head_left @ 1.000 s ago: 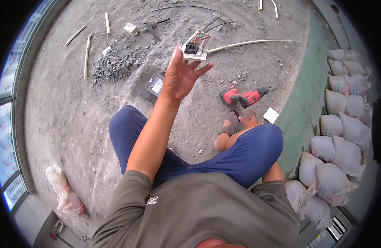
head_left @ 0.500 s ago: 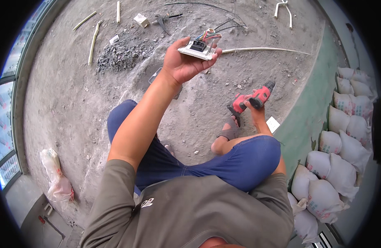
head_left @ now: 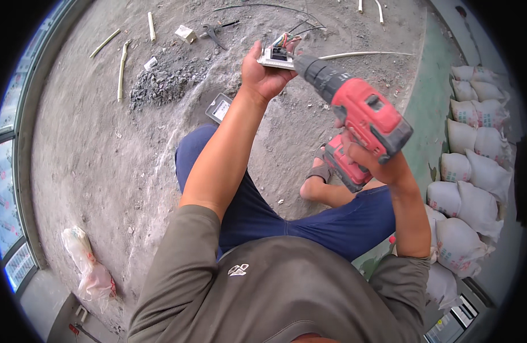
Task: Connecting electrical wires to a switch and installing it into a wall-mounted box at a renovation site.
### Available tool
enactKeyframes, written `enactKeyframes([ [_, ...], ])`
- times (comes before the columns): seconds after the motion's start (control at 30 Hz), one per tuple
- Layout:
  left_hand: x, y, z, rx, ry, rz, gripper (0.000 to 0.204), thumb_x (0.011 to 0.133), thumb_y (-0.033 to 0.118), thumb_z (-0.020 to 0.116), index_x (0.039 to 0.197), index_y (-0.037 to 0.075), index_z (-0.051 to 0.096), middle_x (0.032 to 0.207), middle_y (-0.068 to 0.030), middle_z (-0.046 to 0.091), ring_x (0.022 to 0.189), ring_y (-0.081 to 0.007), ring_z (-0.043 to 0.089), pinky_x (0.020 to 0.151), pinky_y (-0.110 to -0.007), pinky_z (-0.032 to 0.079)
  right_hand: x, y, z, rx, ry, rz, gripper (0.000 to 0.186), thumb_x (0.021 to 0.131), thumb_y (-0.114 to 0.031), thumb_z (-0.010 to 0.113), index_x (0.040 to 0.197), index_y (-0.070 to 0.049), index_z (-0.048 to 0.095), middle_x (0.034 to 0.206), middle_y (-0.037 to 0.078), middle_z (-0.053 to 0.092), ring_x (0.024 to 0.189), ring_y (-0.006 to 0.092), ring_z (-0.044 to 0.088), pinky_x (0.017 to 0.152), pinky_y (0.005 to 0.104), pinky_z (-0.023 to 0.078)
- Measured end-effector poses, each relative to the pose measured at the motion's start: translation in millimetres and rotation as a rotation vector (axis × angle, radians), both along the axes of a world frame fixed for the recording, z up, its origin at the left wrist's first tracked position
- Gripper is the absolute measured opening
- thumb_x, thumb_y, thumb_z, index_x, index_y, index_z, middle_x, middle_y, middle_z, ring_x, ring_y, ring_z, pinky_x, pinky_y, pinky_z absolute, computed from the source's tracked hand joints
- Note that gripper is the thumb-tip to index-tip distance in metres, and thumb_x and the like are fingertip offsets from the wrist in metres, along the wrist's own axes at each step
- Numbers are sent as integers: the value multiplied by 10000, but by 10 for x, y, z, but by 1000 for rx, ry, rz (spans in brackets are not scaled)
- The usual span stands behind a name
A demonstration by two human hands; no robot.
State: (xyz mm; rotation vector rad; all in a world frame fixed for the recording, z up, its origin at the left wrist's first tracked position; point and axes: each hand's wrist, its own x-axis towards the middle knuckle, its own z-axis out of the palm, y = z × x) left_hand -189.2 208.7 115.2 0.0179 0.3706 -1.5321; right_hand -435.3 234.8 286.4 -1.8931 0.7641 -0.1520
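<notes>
Raised at the far middle, my left hand grips a white wall socket plate. Its black back faces up, and several coloured wires come out of it. My right hand is wrapped round the handle of a red and black cordless drill. The drill points away and to the left, its tip by the right side of the plate. Whether the bit touches the plate cannot be made out.
A grey plastic box lies on the floor beside my left forearm. Farther off are rubble, pliers, a small white box and pipe pieces. White sacks line the right wall.
My right hand has lifted the drill from low near my foot up to the socket plate. My left hand still holds the plate, slightly farther right.
</notes>
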Motion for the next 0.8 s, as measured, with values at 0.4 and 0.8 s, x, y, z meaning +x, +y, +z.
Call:
enactKeyframes([
  [0.4, -72, 109, -106, -102, -376, 17, 658, 995, 561, 206, 1392, 64, 372, 1256, -158, 545, 1139, -430, 511, 940, -549, 445, 293, 369, -511, -776, 19, 94, 160, 735, -71, 681, 876, -39, 613, 732, 145, 637, 690, 358, 638, 593, 389, 505],
  [0.8, -192, 149, -46, -94, -495, 89, 629, 1000, 544, 219, 1377, 69, 384, 1320, -191, 505, 1093, -407, 534, 900, -538, 483, 369, 467, -527, -306, 38, -253, 297, 745, -129, 703, 1003, -36, 588, 794, 205, 657, 790, 418, 644, 642, 422, 519],
])
